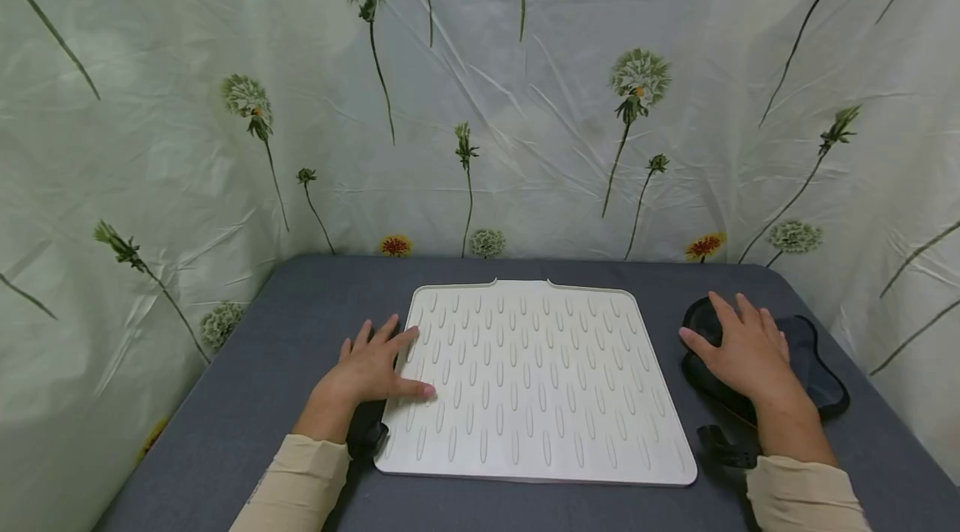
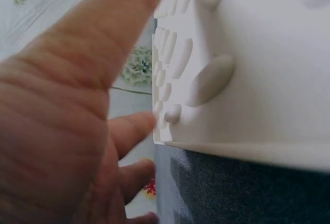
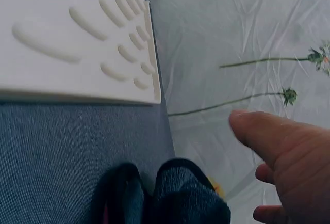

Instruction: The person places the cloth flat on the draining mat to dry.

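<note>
A white ribbed plastic tray (image 1: 532, 382) lies flat on the dark grey table, with rows of raised oval ridges and a notched far edge. My left hand (image 1: 371, 369) is at the tray's left edge with fingers spread, its thumb and index finger overlapping the tray in the head view. To the right, my right hand (image 1: 746, 353), fingers extended and apart, is over dark blue cloth items with black edging (image 1: 817, 365). The hand partly hides them. In the right wrist view, two rounded fabric ends (image 3: 185, 188) show below the thumb, with nothing in the hand.
The grey cloth-covered table (image 1: 330, 282) ends at a pale curtain (image 1: 525, 140) printed with dandelions, which surrounds its back and sides. Black wrist devices (image 1: 727, 447) sit beneath both wrists. The tray's right edge is left of the cloth items, with table between them.
</note>
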### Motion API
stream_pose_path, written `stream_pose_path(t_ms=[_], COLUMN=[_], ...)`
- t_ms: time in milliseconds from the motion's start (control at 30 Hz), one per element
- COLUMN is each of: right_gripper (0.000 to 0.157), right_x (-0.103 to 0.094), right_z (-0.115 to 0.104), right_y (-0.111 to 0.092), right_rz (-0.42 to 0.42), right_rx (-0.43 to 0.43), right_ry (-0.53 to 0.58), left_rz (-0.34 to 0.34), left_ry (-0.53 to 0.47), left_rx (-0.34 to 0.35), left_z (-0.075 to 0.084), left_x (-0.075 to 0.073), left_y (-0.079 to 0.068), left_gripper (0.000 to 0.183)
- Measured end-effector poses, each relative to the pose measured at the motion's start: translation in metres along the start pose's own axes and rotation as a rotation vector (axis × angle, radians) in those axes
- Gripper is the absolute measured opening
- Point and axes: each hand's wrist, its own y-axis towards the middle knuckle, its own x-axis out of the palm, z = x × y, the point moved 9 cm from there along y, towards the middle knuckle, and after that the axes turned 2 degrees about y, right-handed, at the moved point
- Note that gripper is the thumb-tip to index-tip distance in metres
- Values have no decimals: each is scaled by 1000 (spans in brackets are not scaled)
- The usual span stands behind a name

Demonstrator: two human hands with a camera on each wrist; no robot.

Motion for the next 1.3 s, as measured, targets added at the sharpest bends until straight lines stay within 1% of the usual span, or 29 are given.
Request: stream_pose_path(t_ms=[167, 333, 433, 533, 700, 867, 967, 1067, 1167, 1233, 1300], right_gripper=[101, 114, 118, 121, 123, 124, 117, 103, 86, 78, 74], right_x=[-1, 5, 10, 16, 21, 21, 19, 15, 11, 9, 7], right_z=[18, 39, 48, 57, 72, 79, 82, 83, 82, 81, 81], right_y=[-2, -2, -1, 1, 4, 5, 4, 4, 4, 5, 5], right_rz=[-19, -83, -125, -150, -151, -155, -154, -156, -157, -147, -135], right_rx=[89, 181, 213, 234, 279, 296, 309, 297, 244, 204, 176], right_ry=[20, 59, 85, 102, 124, 135, 122, 81, 22, -14, -32], left_rz=[-42, -45, -44, -46, -51, -52, -49, -46, -45, -45, -45], left_ry=[-1, -4, -1, -5, -11, -20, -19, -15, -12, -12, -13], left_rx=[-29, -44, -41, -36, -37, -48, -48, -48, -50, -53, -54], left_z=[-1, -2, -3, -3, -2, -2, -1, 0, 0, 0, 0], left_x=[5, 6, 7, 7, 7, 7, 6, 5, 5, 6, 6], left_y=[1, 1, 0, 0, 1, 1, 1, 1, 1, 1, 1], left_gripper=[114, 116, 116, 117, 117, 117, 117, 117, 117, 117, 117])
